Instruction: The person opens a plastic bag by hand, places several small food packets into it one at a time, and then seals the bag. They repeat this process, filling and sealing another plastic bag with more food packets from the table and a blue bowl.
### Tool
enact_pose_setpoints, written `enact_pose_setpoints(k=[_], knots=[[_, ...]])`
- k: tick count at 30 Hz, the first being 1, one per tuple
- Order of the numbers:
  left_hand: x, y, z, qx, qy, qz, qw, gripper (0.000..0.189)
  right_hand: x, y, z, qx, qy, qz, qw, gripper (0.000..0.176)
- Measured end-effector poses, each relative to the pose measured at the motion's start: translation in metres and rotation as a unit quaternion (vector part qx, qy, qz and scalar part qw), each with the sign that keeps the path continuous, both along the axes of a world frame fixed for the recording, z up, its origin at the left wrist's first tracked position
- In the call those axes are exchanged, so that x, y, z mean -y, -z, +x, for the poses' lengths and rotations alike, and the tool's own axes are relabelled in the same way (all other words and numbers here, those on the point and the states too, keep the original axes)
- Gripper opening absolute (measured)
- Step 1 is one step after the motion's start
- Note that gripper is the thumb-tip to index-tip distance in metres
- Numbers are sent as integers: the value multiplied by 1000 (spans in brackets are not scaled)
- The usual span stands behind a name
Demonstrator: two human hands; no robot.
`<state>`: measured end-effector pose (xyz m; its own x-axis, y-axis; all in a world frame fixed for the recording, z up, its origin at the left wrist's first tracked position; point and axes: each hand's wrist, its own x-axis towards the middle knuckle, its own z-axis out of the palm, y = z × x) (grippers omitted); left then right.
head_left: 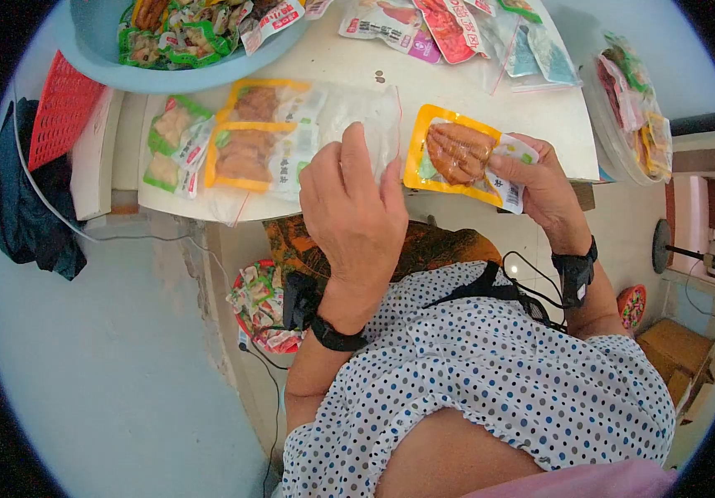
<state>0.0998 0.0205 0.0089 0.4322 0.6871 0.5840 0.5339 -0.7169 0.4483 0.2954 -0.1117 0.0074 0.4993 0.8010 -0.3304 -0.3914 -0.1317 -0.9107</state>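
My right hand (pixel 544 183) grips a yellow-edged snack packet (pixel 457 153) by its right end, thumb on top. Brown, glossy food shows through the packet's window. My left hand (pixel 351 220) is over the open end of a clear zip bag (pixel 357 108), fingers apart, with the index finger raised. Whether its lower fingers touch the plastic is hidden. Inside that bag lie two similar yellow packets (pixel 245 158), one above the other. Left of them, a pair of green-and-white packets (pixel 176 137) lies at the table's edge, partly under or inside clear plastic.
A blue basin (pixel 183 79) full of snack packets stands at the back left of the white table (pixel 324 62). More pouches (pixel 449 29) and clear bags (pixel 540 62) lie at the back. A packed tub (pixel 623 149) is on the right; a red basket (pixel 274 340) sits below.
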Motion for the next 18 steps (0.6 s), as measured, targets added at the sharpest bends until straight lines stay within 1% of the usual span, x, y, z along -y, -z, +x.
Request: enact_pose_setpoints(k=[2,5,8,11,15,18], knots=[[-2,4,-2,-26,-3,-30,999,36,-3,-2,-3,5,-4,-5,1000,24],[-4,2,-2,8,15,17,1000,24,-7,-7,-4,64,-42,-29,997,23],[-5,1,-1,37,21,22,999,17,-16,-5,-8,49,-65,-11,997,23],[-5,-1,-3,52,24,33,998,17,-32,-13,-25,3,-72,-2,997,23],[-5,-1,-5,66,26,49,996,20,-55,-7,-39,-77,-64,39,994,23],[-4,-2,-5,82,24,56,995,23,-73,-7,-47,-121,-86,76,986,25]])
